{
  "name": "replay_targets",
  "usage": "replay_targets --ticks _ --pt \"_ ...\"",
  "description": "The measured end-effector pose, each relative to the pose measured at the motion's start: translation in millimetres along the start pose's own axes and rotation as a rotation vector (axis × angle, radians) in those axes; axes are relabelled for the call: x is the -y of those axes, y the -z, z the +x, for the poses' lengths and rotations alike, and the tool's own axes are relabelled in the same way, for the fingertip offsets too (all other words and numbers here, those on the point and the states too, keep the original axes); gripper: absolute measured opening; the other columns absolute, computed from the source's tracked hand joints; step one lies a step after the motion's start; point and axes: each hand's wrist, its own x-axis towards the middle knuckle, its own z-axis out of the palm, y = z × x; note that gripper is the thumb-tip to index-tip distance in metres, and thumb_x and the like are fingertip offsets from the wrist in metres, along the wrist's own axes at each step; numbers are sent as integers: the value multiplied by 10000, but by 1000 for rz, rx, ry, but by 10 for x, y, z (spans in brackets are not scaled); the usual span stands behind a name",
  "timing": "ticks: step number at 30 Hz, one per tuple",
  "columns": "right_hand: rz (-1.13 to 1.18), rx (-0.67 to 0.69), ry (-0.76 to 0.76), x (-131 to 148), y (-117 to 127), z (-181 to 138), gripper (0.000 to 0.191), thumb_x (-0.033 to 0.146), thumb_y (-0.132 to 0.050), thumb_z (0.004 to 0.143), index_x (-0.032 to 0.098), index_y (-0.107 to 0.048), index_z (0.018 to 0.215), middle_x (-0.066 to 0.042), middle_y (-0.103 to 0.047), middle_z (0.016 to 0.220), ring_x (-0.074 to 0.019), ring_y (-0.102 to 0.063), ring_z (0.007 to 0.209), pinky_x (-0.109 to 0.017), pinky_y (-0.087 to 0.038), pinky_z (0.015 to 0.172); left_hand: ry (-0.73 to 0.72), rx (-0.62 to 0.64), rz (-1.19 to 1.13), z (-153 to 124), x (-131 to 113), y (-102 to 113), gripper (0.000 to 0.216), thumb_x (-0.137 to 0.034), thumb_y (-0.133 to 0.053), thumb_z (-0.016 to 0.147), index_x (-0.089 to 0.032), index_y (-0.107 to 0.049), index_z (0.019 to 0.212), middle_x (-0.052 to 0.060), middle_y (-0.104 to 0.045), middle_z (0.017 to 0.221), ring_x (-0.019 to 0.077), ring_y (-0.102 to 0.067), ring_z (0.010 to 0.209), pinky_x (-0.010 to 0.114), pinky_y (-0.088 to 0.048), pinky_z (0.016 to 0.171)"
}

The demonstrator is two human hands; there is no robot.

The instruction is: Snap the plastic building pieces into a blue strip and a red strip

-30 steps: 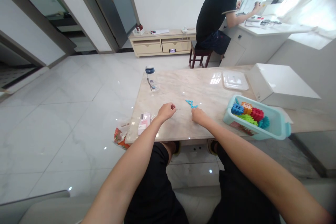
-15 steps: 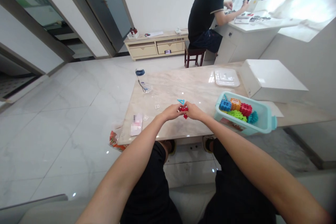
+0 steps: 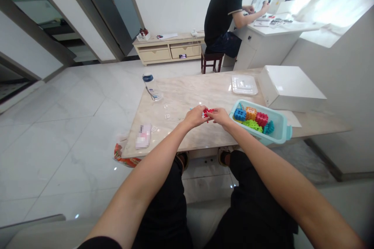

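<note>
Head view: I see both hands meeting over the near edge of the surface (image 3: 198,93), just left of centre. Left hand (image 3: 195,116) and right hand (image 3: 221,116) are each pinched on the same small red piece (image 3: 208,113), fingertips closed on it from either side. The piece is held just above the surface. I can't tell its exact shape, as it's mostly covered by the fingers.

Just beside the right hand is a teal tub (image 3: 284,134), angled on the surface. Inside it: blue block (image 3: 240,114), orange block (image 3: 250,113), red block (image 3: 261,118), green block (image 3: 253,125) and a teal block (image 3: 269,127), all packed against each other.

Behind the tub is a white box (image 3: 289,87), with a clear lid (image 3: 244,84) flat just to its left. At the far left corner of the surface a bottle (image 3: 150,85) lies on its side. At the near left edge there's a flat packet (image 3: 142,140), print blurred. A couple of tiny clear bits (image 3: 167,116) sit between the packet and the left hand. A red snack bag (image 3: 122,156) is on the floor under that corner.

In the background another person (image 3: 222,7) sits on a stool (image 3: 210,60) at a white desk, hands on things there, well apart from mine.
</note>
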Motion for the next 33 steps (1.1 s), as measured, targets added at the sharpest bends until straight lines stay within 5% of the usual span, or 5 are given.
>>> replay_targets --ticks 9,24,33 --pt "-67 -29 55 -67 78 61 110 225 -750 830 123 -758 870 -45 -791 824 -127 -670 694 -186 -445 564 59 48 41 16 -130 -10 368 -476 -783 892 -264 -740 1189 100 -794 1199 325 -737 1146 360 -570 888" --pt "8 -60 92 67 8 0 164 204 -685 930 122 -805 1006 -85 -830 986 -153 -759 843 -166 -472 566 79 -38 -117 39 -113 -9 366 -402 -781 932 -247 -713 1256 108 -813 1142 297 -768 1046 351 -582 904" --pt "150 -31 149 11 -44 44 223 298 -764 947 135 -751 1097 -114 -830 998 -195 -806 913 -178 -488 583 6 -64 -130 30 -75 -20 354 -160 -507 1011 -190 -745 1272 124 -822 1149 267 -767 1060 343 -566 937"
